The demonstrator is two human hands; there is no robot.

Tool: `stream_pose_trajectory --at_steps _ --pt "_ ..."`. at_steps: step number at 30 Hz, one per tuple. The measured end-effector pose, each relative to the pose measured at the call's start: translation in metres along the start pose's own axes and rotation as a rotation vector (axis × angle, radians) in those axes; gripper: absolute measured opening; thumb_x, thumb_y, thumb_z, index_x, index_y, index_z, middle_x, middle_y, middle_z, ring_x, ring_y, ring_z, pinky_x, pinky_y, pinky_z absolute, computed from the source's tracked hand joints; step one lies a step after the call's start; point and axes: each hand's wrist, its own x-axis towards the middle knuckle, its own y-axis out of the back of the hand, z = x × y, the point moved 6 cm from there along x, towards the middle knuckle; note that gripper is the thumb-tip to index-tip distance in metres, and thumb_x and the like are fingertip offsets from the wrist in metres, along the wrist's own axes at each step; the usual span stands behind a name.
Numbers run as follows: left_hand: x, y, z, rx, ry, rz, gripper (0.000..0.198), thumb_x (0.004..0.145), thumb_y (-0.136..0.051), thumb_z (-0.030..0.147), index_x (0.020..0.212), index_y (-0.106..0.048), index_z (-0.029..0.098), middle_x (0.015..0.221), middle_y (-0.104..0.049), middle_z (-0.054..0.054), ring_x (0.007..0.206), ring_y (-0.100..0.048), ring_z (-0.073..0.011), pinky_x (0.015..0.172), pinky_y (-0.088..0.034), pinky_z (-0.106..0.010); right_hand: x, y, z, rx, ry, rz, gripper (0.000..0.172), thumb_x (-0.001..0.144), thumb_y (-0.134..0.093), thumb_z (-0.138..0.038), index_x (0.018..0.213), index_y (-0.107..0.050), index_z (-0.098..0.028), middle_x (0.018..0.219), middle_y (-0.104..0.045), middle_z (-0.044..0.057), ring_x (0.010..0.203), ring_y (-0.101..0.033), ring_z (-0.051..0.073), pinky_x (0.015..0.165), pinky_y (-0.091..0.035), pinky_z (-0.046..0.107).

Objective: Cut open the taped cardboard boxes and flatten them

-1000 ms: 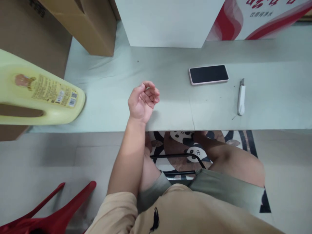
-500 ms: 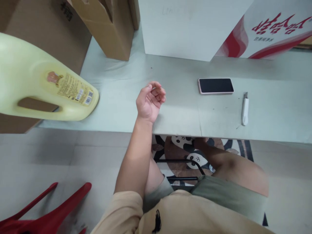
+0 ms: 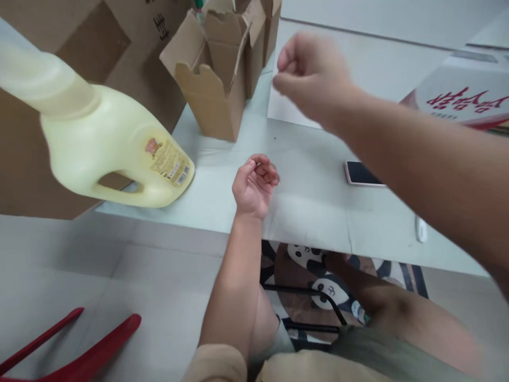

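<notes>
My left hand rests palm up on the pale green table near its front edge, fingers loosely curled and apart, holding nothing. Raised above the table, my right hand hangs in front of a white box, its fingers curled in; whether something small is between them is hidden. The right forearm covers part of a pink-edged phone and passes over a white cutter. Left of my left hand stands a large pale yellow bottle with a label.
Open cardboard boxes stand behind my left hand, a big brown carton behind the bottle. At the back right is a white box with red print. Red chair legs show at lower left.
My right hand and forearm have come into view from the right, over the table. The view has shifted, showing more of the boxes. My left hand keeps its pose.
</notes>
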Motion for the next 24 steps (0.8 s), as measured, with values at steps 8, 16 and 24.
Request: stream_pose_trajectory --at_steps 8,16,24 --pt "0.003 0.006 0.016 0.130 -0.186 -0.042 0.020 0.076 -0.063 0.038 0.072 -0.063 0.019 0.059 -0.059 -0.002 0.051 -0.054 -0.0124 0.053 -0.043 -0.027 0.016 -0.092 -0.031 -0.358 0.272 -0.155 0.026 0.086 -0.053 -0.021 0.107 -0.059 -0.035 0.086 -0.067 0.000 0.078 -0.059 0.023 0.076 -0.049 0.038" --pt "-0.001 0.029 0.035 0.220 -0.519 0.338 0.020 0.084 -0.053 0.036 0.070 -0.052 0.022 0.059 -0.044 0.003 0.055 -0.049 -0.0114 0.059 -0.041 -0.028 0.022 -0.082 -0.002 -0.482 0.099 -0.102 0.023 0.085 -0.062 -0.020 0.106 -0.057 -0.026 0.101 -0.073 0.007 0.099 -0.068 0.029 0.092 -0.055 0.046" --pt "-0.001 0.077 0.072 0.382 -0.688 0.569 0.018 0.098 -0.038 0.043 0.090 -0.044 0.028 0.093 -0.059 0.001 0.099 -0.063 -0.0183 0.080 -0.042 -0.038 -0.130 0.034 0.025 0.057 0.297 0.190 0.027 0.095 -0.059 -0.052 0.105 -0.060 -0.027 0.102 -0.068 0.005 0.096 -0.068 0.022 0.082 -0.056 0.038"
